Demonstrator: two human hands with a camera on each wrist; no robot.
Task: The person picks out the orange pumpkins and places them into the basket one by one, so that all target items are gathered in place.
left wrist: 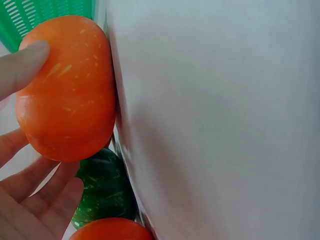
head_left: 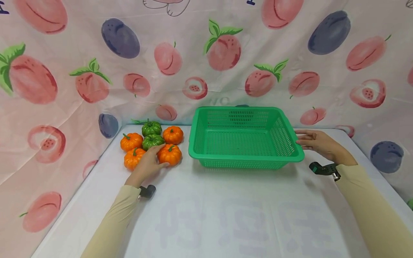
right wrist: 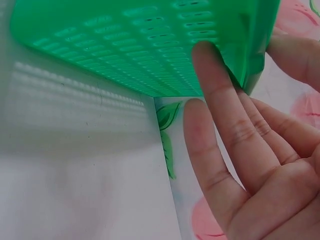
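At the left, my left hand (head_left: 149,164) holds a small orange pumpkin (head_left: 169,154) between thumb and fingers. In the left wrist view the thumb lies on one side of this pumpkin (left wrist: 70,90), with fingers on the other. Two green pumpkins (head_left: 153,142) and several more orange pumpkins (head_left: 131,142) sit around that hand. A green plastic basket (head_left: 246,157) with slotted walls stands at the centre, with nothing inside. My right hand (head_left: 317,144) grips its right rim; the right wrist view shows fingers under the rim against the wall (right wrist: 150,30) and the thumb outside.
A white-covered table (head_left: 226,208) carries everything. Behind it and along the left side hangs a cloth (head_left: 193,46) printed with peaches and plums. Another orange pumpkin (head_left: 172,135) lies between the green pumpkins and the basket's left side.
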